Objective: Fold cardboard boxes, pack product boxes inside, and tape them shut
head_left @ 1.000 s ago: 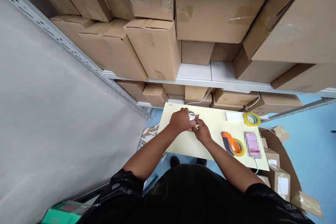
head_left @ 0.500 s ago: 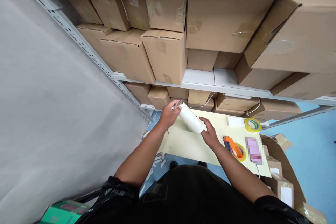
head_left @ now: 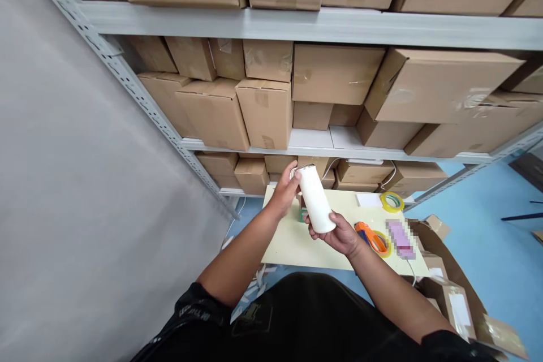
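White cylindrical tumbler [head_left: 315,206], plain and smooth, up off the tabletop, tilted with its top leaning away and left, metallic rim showing at the upper end, base lower right, small white cord or tag hanging by the rim

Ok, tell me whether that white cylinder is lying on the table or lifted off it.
Lifted off. The white cylinder is tilted above the table, right hand cupping its lower end, left hand at its top.

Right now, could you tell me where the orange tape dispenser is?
The orange tape dispenser lies on the pale yellow table, just right of the right hand, which holds the white cylinder.
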`<move>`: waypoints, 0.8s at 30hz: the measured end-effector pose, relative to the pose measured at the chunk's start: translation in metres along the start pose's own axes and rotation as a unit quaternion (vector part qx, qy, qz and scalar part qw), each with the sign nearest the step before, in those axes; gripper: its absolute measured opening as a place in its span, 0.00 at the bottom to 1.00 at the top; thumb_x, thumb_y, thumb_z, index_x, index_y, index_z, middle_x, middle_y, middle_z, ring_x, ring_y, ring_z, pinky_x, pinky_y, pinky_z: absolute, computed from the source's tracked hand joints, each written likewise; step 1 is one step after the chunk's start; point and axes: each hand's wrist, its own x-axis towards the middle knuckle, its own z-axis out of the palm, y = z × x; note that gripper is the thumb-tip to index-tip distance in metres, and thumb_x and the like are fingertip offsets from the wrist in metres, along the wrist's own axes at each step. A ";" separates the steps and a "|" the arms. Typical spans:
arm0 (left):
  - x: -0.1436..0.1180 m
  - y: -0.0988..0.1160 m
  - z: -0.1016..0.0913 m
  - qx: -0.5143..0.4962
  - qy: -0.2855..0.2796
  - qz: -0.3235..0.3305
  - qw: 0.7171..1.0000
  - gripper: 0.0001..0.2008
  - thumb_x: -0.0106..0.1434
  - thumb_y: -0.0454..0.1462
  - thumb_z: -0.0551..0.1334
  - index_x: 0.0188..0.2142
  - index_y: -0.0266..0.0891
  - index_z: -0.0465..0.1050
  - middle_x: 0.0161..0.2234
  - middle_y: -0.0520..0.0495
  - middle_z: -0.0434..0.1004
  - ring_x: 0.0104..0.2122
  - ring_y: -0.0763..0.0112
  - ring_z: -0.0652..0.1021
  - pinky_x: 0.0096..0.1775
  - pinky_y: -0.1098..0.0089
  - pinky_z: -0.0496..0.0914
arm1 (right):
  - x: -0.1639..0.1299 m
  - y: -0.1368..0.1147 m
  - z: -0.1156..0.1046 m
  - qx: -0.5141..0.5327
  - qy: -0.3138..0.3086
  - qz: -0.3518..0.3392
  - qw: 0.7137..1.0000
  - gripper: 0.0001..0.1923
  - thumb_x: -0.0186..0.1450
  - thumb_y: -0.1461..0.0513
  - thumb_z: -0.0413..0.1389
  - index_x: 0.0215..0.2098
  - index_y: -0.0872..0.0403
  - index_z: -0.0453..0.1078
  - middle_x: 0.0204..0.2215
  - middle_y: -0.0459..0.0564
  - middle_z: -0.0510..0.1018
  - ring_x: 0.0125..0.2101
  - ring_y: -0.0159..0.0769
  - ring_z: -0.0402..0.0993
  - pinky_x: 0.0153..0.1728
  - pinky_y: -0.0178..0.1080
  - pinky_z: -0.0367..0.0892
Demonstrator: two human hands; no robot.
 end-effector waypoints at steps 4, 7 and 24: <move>-0.032 -0.019 0.021 -0.022 -0.066 -0.077 0.995 0.36 0.64 0.62 0.66 0.61 0.45 0.66 0.37 0.49 0.78 0.28 0.70 0.76 0.26 0.73 0.68 | -0.011 0.008 0.016 -0.030 0.082 -0.072 0.994 0.27 0.62 0.50 0.68 0.56 0.50 0.71 0.44 0.55 0.84 0.36 0.43 0.81 0.36 0.42 0.74; -0.041 -0.025 0.033 -0.020 -0.074 -0.100 0.992 0.33 0.64 0.62 0.65 0.58 0.45 0.67 0.32 0.53 0.74 0.23 0.73 0.72 0.20 0.76 0.58 | -0.021 0.012 0.020 -0.026 0.114 -0.084 0.990 0.27 0.61 0.50 0.69 0.55 0.49 0.72 0.42 0.53 0.84 0.36 0.45 0.81 0.38 0.45 0.75; -0.068 -0.044 0.107 0.040 -0.049 -0.045 0.997 0.35 0.51 0.51 0.79 0.52 0.39 0.71 0.46 0.42 0.80 0.45 0.58 0.79 0.44 0.64 0.72 | -0.094 -0.006 -0.021 -0.142 0.195 -0.095 0.966 0.32 0.55 0.53 0.73 0.56 0.46 0.71 0.47 0.50 0.81 0.43 0.45 0.77 0.42 0.43 0.71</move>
